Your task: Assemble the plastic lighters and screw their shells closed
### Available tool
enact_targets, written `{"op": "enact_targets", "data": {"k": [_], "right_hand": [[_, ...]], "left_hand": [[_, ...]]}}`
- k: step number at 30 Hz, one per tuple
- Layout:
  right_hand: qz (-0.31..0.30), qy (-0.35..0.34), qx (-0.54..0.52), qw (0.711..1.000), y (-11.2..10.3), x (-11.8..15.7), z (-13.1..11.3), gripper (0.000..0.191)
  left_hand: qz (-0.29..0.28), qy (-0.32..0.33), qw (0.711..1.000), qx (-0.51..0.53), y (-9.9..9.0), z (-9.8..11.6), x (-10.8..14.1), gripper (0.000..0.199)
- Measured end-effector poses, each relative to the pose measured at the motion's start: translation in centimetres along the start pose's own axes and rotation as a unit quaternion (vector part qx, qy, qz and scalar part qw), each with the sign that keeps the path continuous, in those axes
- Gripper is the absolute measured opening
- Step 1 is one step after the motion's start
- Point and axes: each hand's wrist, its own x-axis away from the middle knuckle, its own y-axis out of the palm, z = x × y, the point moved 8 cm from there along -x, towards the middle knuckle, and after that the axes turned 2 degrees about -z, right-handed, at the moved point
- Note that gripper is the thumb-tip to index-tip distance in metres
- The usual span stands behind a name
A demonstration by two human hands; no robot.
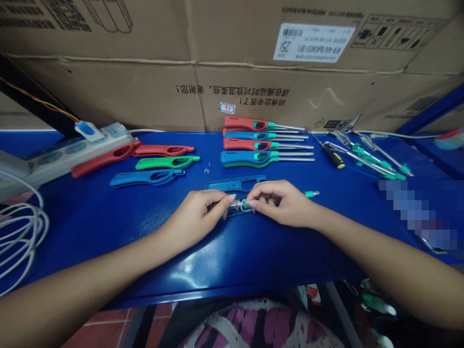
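My left hand pinches a see-through lighter part between thumb and fingertips. My right hand, fingers curled together, grips a thin white wire beside a green piece at the same spot. Under both hands lies a blue lighter casing half, mostly covered by them. A green piece with a metal end sticks out to the right from behind my right hand. Just beyond my hands rests another blue casing half, its inside facing up.
Several finished-looking lighters lie stacked at the back. Left are red, green and blue casings and a power strip. Tiny screws lie midway. Right are a screwdriver and metal-tube lighter parts. A cardboard box stands behind.
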Motion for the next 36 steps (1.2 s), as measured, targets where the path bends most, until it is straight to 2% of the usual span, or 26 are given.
{"op": "enact_targets", "data": {"k": [10,19,26,31,33,36], "right_hand": [[0.0,0.019,-0.013,1.0,0.2,-0.1,0.4,0.018],[-0.003,0.019,-0.015,1.0,0.3,0.0,0.2,0.019],[-0.004,0.008,-0.023,1.0,0.4,-0.1,-0.1,0.019],[0.002,0.041,-0.091,0.995,0.3,-0.2,0.5,0.02],[0.009,0.057,-0.131,0.99,0.1,-0.3,1.0,0.023],[0.019,0.07,-0.161,0.984,-0.3,-0.4,1.5,0.027]], "left_hand": [[0.002,-0.016,1.0,0.025,0.1,-0.3,0.1,0.043],[0.026,-0.039,0.998,0.038,0.1,-0.4,0.3,0.045],[0.042,-0.015,0.998,0.038,0.3,-0.2,0.4,0.044],[0.062,-0.016,0.997,0.051,0.1,-0.2,0.4,0.044],[0.063,-0.006,0.997,0.054,0.0,0.0,0.5,0.038],[0.062,0.007,0.997,0.045,-0.1,0.3,0.7,0.019]]}}
